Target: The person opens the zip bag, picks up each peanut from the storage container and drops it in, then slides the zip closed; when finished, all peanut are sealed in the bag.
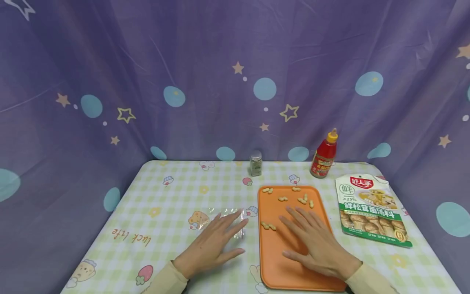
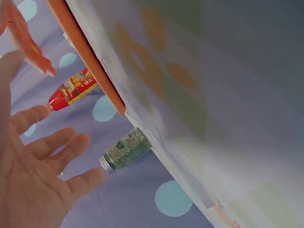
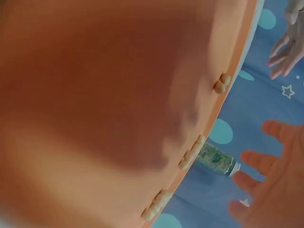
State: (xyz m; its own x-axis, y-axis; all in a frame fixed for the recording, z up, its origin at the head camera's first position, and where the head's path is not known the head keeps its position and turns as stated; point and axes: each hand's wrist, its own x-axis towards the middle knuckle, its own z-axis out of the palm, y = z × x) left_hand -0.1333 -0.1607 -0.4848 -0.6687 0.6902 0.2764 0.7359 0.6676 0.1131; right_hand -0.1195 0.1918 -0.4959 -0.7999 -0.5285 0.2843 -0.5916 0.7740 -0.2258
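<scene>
Peanuts (image 1: 282, 199), judged light, stiff, crushable and best pinched at the waist, lay from ten to one o'clock on orange tray (image 1: 273, 261); left hand (image 1: 214, 243) and right hand (image 1: 317, 245), fingers spread, held nothing.

Peanuts (image 1: 282, 199) on orange tray (image 1: 277, 261) (scattered)

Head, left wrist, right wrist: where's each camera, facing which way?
Head: on the head, facing forward and down at the tray; left hand and right hand show.
Left wrist: on that wrist, facing across the tabletop toward the jar; both hands show.
Right wrist: on that wrist, facing across the tray; both hands show.
Both wrist views share the jar.
</scene>
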